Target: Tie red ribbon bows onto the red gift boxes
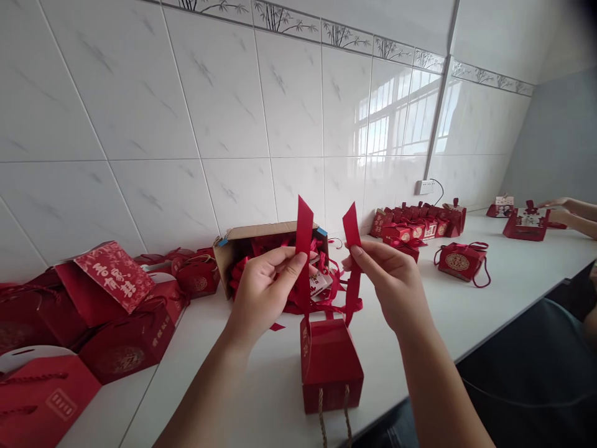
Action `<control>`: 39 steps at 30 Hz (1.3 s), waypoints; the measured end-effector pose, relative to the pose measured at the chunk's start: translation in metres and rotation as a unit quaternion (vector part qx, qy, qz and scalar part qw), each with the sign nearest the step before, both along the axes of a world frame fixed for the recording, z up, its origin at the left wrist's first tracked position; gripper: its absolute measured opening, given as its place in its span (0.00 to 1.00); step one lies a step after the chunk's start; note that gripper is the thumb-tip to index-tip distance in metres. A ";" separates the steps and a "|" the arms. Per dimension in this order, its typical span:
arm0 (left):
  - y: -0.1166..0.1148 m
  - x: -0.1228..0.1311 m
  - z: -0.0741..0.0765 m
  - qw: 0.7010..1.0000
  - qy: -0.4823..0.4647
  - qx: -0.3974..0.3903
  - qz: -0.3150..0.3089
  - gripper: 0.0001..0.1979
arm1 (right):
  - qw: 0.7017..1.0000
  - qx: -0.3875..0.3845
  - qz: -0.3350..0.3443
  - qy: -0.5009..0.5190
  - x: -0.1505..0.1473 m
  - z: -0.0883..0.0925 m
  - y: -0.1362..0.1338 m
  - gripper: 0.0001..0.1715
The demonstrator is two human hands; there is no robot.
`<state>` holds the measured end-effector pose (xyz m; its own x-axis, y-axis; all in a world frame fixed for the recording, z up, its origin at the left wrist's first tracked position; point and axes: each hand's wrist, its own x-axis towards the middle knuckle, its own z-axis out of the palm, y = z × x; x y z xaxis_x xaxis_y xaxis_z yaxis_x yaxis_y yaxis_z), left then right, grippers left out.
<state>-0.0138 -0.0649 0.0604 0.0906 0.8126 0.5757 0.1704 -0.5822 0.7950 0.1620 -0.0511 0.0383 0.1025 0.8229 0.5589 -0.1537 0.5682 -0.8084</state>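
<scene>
Writing on the left-hand stack: the tilted red carton (114,277) bears large pale Chinese characters, 有 among them; the square stamp on the red bag-like box (46,395) is too small to read.
Medallion: a round gold emblem, unreadable, on the corded gift box (461,261) toward the tabletop's right end.
Left hand (265,280): thumb and fingers pinched on one end of the red ribbon (305,227).
Right hand (396,280): thumb and forefinger pinched on the ribbon's other end, both tips upright and apart.
Ribboned box: the small red gift box (332,354) stands below the hands, near the tabletop's (508,298) front edge, twisted cord (321,414) hanging down its near face.
Behind: an open cardboard box (261,231) of red ribbons, by the wall.
Room: bare white top shows right of the ribboned box; the left-hand stack bounds the other side.
Far right end: another person's hands (562,214) beside a red handled box (527,224).
</scene>
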 end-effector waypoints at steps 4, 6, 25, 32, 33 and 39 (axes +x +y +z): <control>-0.005 0.004 0.001 0.999 0.022 0.000 -0.035 0.13 | 1.000 0.004 0.020 -0.010 -0.003 -0.003 0.000 0.10; -0.007 0.006 0.002 0.998 0.034 -0.003 -0.057 0.14 | 0.999 -0.001 0.037 -0.013 -0.005 -0.004 -0.001 0.10; -0.007 0.015 -0.003 0.993 0.094 0.005 -0.067 0.10 | 0.986 0.039 0.158 -0.035 -0.011 -0.013 -0.003 0.13; 0.008 0.006 -0.006 0.974 0.077 -0.132 -0.165 0.12 | 0.988 0.032 0.152 -0.008 -0.007 -0.023 0.007 0.12; 0.010 0.005 -0.007 0.972 0.070 -0.151 -0.164 0.13 | 0.987 0.034 0.153 -0.020 -0.005 -0.023 0.008 0.13; 0.017 0.005 -0.010 0.959 0.017 -0.203 -0.196 0.09 | 0.958 0.084 0.215 -0.171 0.012 -0.017 0.003 0.15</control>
